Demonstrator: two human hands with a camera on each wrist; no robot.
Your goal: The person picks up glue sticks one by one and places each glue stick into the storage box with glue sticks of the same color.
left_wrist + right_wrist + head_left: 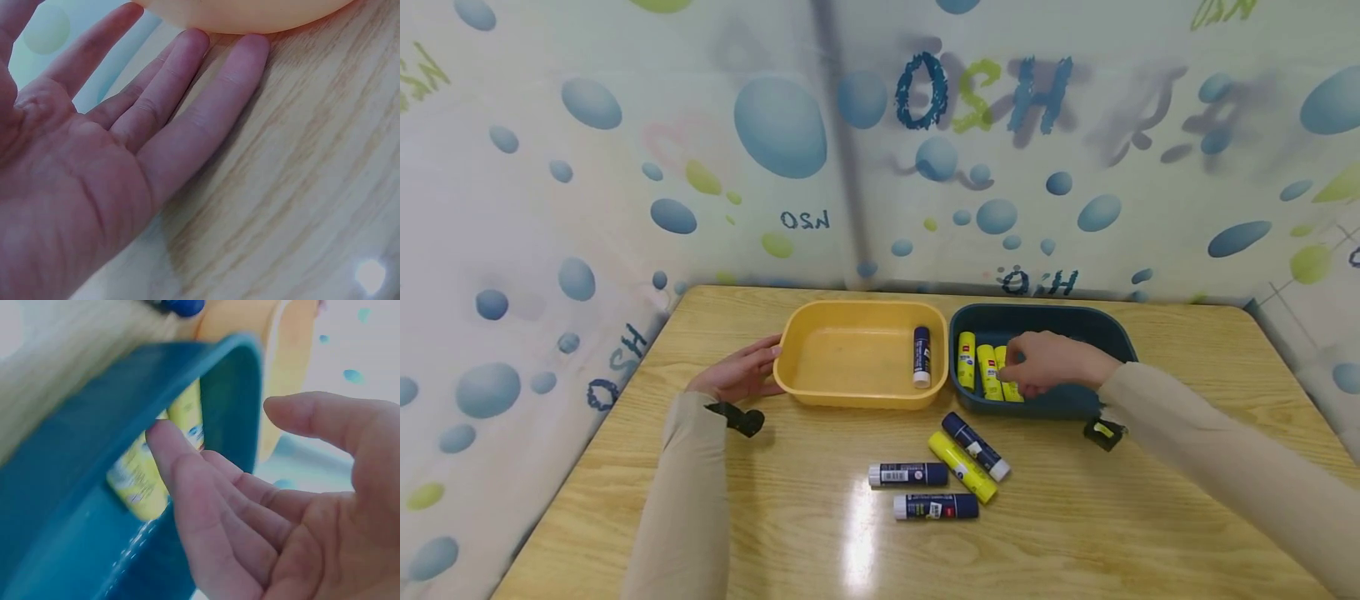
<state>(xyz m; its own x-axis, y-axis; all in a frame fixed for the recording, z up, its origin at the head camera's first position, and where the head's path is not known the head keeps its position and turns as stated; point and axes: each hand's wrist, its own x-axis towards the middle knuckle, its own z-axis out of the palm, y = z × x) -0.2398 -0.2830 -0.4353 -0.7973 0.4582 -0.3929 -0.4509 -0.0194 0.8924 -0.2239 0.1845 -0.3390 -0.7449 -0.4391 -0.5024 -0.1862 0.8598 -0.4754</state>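
Observation:
My left hand (741,372) rests its straight fingertips against the left side of the yellow-orange tray (857,398); the left wrist view shows the fingertips (250,50) at its wall (262,15). One dark blue glue stick (921,357) lies in that tray at its right end. My right hand (1052,362) is over the dark teal tray (1037,406), thumb apart from the fingers. Its fingertips are at the yellow glue sticks (147,481) in there; whether they touch is unclear. Three yellow sticks (966,362) show at the tray's left; the hand partly covers one.
In front of the trays, a yellow glue stick (962,467) lies beside a dark blue one (976,446), both slanted. Two more dark blue sticks, one nearer (936,506) and one farther (908,474), lie sideways on the wooden table (790,517). A patterned curtain (700,150) hangs behind.

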